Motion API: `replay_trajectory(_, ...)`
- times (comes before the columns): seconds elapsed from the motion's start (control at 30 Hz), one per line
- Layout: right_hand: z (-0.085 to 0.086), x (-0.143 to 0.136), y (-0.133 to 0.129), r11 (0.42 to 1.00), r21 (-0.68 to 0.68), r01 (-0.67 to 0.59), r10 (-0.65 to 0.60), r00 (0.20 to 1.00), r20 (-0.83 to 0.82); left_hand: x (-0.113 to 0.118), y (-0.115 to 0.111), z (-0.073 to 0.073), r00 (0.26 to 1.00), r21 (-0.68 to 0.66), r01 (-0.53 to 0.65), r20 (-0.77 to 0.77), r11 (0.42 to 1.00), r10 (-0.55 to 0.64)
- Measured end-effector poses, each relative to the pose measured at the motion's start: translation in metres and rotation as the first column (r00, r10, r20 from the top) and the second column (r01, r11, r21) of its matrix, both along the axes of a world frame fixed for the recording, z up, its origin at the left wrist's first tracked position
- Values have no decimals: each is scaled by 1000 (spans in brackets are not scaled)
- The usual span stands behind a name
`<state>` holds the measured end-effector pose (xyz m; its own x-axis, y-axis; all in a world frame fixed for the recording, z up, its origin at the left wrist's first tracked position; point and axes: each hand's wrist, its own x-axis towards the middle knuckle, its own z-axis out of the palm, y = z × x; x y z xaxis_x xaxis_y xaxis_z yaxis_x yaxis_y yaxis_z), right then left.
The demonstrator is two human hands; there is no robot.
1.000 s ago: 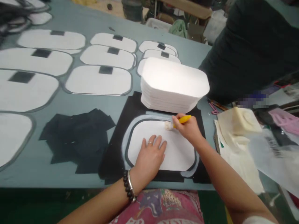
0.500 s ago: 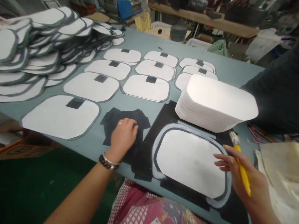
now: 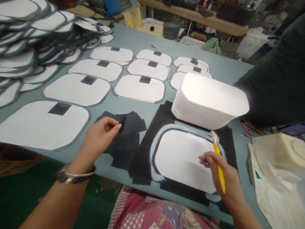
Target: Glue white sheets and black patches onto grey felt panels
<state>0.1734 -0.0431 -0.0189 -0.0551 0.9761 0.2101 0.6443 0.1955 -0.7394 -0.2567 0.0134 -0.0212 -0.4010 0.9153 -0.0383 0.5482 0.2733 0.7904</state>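
Observation:
My left hand (image 3: 101,136) is closed in a pinch over a loose pile of black patches (image 3: 128,140), with the dark edge of one patch at its fingertips. In my right hand (image 3: 220,168) is a paintbrush (image 3: 220,173) with a yellow handle, its pale bristles pointing up and away. That hand hovers over the right side of a white rounded panel (image 3: 183,159) with a dark border. The panel lies on a black sheet (image 3: 147,140) streaked with whitish paste around it. Behind it stands a thick stack of white panels (image 3: 212,95).
Several white panels with black patches lie in rows, such as one panel (image 3: 78,90), across the grey-green table (image 3: 102,108). A large heap of dark-edged panels (image 3: 47,41) fills the far left. A dark sleeve (image 3: 274,76), pink scissors (image 3: 247,129) and pale cloth (image 3: 276,162) are at right.
My left hand has drawn back leftward from the middle of the black pile, its fingers now pinched. The paintbrush has moved left with my right hand, and the view has shifted.

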Motion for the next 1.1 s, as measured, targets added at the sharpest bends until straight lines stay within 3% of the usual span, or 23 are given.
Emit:
replay_trajectory(0.07, -4, -8, -1, 1000, 6, -14, 14, 1000, 8, 26, -1, 12, 940, 41, -25, 341, 999, 10)
replay_trajectory(0.17, -8, -25, -2, 999, 16, -29, 30, 999, -43, 85, 1, 22, 724, 32, 11, 689, 999, -30)
replay_trajectory(0.27, -10, -41, 0, 1000, -18, -18, 13, 977, -214, 149, -2, 18, 520, -22, 119, 853, 993, -44)
replay_trajectory(0.33, -14, -46, 4, 998, -60, 24, -42, 945, -325, 185, -7, 8, 458, -49, 200, 887, 978, -49)
replay_trajectory(0.43, -24, -41, 8, 984, -114, 137, -170, 913, -371, 220, -11, -12, 527, -51, 319, 840, 946, -132)
replay_trajectory(0.53, -30, -27, 9, 967, -134, 216, -250, 902, -351, 232, -6, -24, 629, -48, 457, 723, 888, -285)
replay_trajectory(0.6, -29, -17, 11, 969, -115, 217, -245, 902, -355, 233, 3, -24, 616, -58, 576, 686, 815, -387)
replay_trajectory(0.73, -21, -2, 15, 993, -55, 107, -119, 939, -322, 231, 19, -13, 502, -47, 774, 653, 631, -567)
replay_trajectory(0.8, -20, 0, 15, 996, -66, 64, -79, 959, -271, 232, 24, -11, 478, -45, 810, 628, 585, -614)
replay_trajectory(0.87, -23, 0, 16, 991, -106, 87, -109, 968, -226, 235, 28, -15, 512, -55, 792, 601, 607, -614)
replay_trajectory(0.97, -33, -6, 20, 969, -109, 221, -235, 962, -139, 242, 35, -27, 636, -52, 690, 519, 722, -571)
replay_trajectory(1.03, -40, -11, 28, 954, -47, 297, -299, 954, -29, 248, 42, -33, 722, -40, 633, 393, 773, -570)
replay_trajectory(1.1, -46, -14, 37, 948, 14, 319, -319, 942, 108, 255, 49, -36, 779, -46, 615, 190, 787, -598)
